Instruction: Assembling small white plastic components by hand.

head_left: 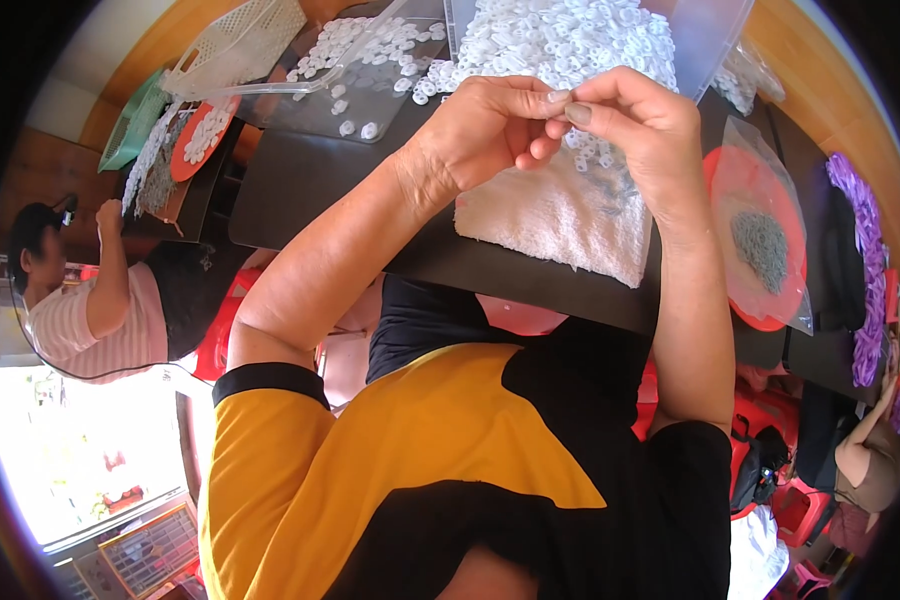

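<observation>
My left hand (485,125) and my right hand (655,125) meet fingertip to fingertip above the table. Thumb and forefinger of each are pinched together. Whatever lies between them is too small and too covered to name. Behind the hands a clear bin (705,45) holds a heap of small white plastic pieces (560,40). Some of these pieces spill down behind my fingers onto a pale pink towel (550,225), which lies on the dark table (420,255) below my hands.
To the right, a red plate (715,190) and a clear bag carry small grey parts (760,250). A clear tray (370,125) of white pieces stands back left, near a white basket (235,50) and a green basket (135,120). Co-workers (100,320) sit at both sides; purple strips (867,270) hang at right.
</observation>
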Motion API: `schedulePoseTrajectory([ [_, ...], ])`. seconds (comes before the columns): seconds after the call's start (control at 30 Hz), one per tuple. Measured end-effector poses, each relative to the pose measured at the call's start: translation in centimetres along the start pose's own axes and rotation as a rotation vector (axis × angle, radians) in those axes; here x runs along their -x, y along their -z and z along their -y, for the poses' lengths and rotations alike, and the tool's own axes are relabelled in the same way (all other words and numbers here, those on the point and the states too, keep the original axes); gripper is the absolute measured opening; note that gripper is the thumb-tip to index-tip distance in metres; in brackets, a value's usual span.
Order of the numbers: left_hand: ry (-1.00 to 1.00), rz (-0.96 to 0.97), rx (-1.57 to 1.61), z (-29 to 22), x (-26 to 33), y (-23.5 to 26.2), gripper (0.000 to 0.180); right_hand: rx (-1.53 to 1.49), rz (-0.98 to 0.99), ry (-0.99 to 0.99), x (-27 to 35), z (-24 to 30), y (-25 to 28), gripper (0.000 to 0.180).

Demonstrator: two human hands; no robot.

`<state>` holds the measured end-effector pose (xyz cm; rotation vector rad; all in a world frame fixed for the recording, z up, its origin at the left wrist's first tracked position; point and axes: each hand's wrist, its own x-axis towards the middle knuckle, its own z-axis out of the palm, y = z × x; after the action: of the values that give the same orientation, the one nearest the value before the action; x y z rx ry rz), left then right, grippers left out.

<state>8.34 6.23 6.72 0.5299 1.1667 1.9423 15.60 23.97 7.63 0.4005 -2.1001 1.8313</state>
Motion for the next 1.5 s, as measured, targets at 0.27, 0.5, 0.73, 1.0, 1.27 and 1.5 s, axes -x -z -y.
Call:
schedulePoseTrajectory([
  [0.27, -0.605, 0.069, -1.404, 2.7, -2.1, 0.9, 0.014, -0.01, -0.313, -0.033, -0.3, 0.3, 0.4, 0.004],
  [0.5, -0.675, 0.148, -1.655, 3.1, -2.3, 0.3, 0.004, -0.059, -0.33, -0.042, -0.2, 0.5, -0.3, 0.004],
  [0.73, -0.641, 0.008, -1.339, 3.1, -2.4, -0.7, 0.008, -0.011, -0.379, -0.067, -0.3, 0.8, -0.1, 0.006],
  [1.0, -0.193, -0.197, -0.452, 1.2, -1.9, -1.9, 0.011, 0.198, -0.351, -0.011, -0.2, -1.0, -0.5, 0.007],
  [1.27, -0.282, -0.272, -0.34, 2.1, -1.7, -1.2, 0.019, 0.291, -0.258, -0.063, -0.2, -1.3, -1.4, 0.004],
  [1.5, -0.295, -0.325, -0.242, 1.6, -1.3, -0.6, 0.023, 0.062, -0.24, -0.141, -0.4, -2.4, -1.7, 0.004],
])
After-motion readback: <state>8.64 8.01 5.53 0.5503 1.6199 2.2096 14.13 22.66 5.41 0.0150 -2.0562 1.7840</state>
